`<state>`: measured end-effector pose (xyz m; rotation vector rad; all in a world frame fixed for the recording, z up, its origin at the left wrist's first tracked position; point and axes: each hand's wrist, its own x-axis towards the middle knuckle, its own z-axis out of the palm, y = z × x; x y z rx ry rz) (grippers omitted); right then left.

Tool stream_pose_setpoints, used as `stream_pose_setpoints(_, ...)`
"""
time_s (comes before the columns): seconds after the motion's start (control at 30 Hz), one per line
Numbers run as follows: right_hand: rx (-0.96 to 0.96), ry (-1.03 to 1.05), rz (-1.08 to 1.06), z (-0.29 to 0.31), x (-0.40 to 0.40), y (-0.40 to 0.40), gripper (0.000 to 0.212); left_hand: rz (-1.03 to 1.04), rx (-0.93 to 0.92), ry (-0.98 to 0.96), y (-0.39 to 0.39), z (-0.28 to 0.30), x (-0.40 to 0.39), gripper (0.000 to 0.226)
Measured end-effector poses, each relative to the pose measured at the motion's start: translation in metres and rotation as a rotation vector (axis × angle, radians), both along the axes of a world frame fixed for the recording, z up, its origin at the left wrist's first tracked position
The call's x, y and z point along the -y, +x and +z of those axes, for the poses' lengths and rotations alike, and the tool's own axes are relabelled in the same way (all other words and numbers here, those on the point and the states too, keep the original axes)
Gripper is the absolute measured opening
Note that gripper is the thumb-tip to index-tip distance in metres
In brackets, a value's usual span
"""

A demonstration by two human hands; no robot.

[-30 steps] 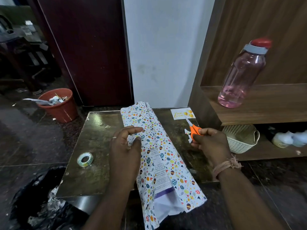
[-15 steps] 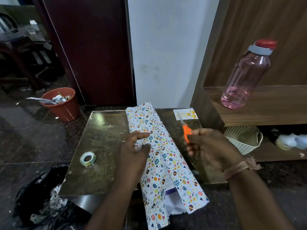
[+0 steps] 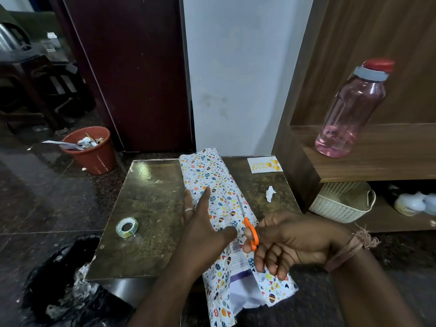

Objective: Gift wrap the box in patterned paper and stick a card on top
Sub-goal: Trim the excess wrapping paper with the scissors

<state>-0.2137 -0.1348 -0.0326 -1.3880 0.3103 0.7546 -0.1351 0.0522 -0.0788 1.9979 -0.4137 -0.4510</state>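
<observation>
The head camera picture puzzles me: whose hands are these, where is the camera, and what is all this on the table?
No machine here: a person wears a camera on the head, looking down at their own two hands. The left hand lies flat with straight fingers on a box wrapped in patterned paper, still open at the near end. The right hand holds small orange-handled scissors, blades pointing along the paper. On the low table also lie a roll of tape, a birthday card and a paper scrap. A pink bottle stands on the shelf at right.
</observation>
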Motion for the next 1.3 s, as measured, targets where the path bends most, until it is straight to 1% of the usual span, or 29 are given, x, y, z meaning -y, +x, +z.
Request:
stream_pose_setpoints(0.1, 0.086, 0.06, -0.028, -0.008, -0.006, 0.004, 0.032, 0.074, -0.022, -0.118, 0.001, 0.003, 0.001, 0.088)
stream_pose_setpoints(0.2, 0.089, 0.075, 0.034, -0.014, -0.012, 0.004, 0.029, 0.109, -0.058, -0.174, 0.0, 0.004, 0.001, 0.092)
stream_pose_setpoints(0.27, 0.087, 0.11, 0.085, -0.015, -0.014, 0.003, 0.03, 0.128, -0.074, -0.215, 0.001, 0.004, 0.0, 0.089)
stream_pose_setpoints(0.33, 0.087, 0.137, 0.134, -0.013, -0.013, 0.001, 0.041, 0.131, -0.076, -0.262, 0.001, 0.005, 0.0, 0.08)
stream_pose_setpoints(0.4, 0.078, 0.147, 0.164, -0.011, -0.012, 0.001, 0.06, 0.119, -0.099, -0.285, 0.001, 0.005, 0.001, 0.077)
stream_pose_setpoints(0.47, 0.069, 0.141, 0.179, -0.012, -0.01, 0.0, 0.072, 0.115, -0.126, -0.288, 0.0, 0.005, 0.001, 0.076)
stream_pose_setpoints(0.53, 0.064, 0.151, 0.204, -0.012, -0.01, 0.0, 0.069, 0.116, -0.141, -0.292, 0.0, 0.006, 0.001, 0.075)
stream_pose_setpoints(0.6, 0.064, 0.168, 0.223, -0.013, -0.012, 0.001, 0.061, 0.109, -0.133, -0.298, -0.001, 0.007, 0.001, 0.076)
stream_pose_setpoints(0.73, 0.075, 0.156, 0.18, -0.013, -0.015, 0.005, 0.056, 0.089, -0.114, -0.26, -0.002, 0.007, 0.001, 0.087)
stream_pose_setpoints(0.87, 0.067, 0.111, 0.127, -0.011, -0.017, 0.009, 0.049, 0.109, -0.123, -0.261, -0.004, 0.008, 0.002, 0.085)
stream_pose_setpoints(1.1, 0.085, 0.049, 0.088, -0.005, -0.024, 0.014, 0.059, 0.168, -0.15, -0.294, -0.004, 0.008, 0.005, 0.08)
stream_pose_setpoints(1.3, 0.101, 0.013, 0.041, -0.007, -0.025, 0.016, 0.056, 0.163, -0.137, -0.283, -0.004, 0.008, 0.006, 0.081)
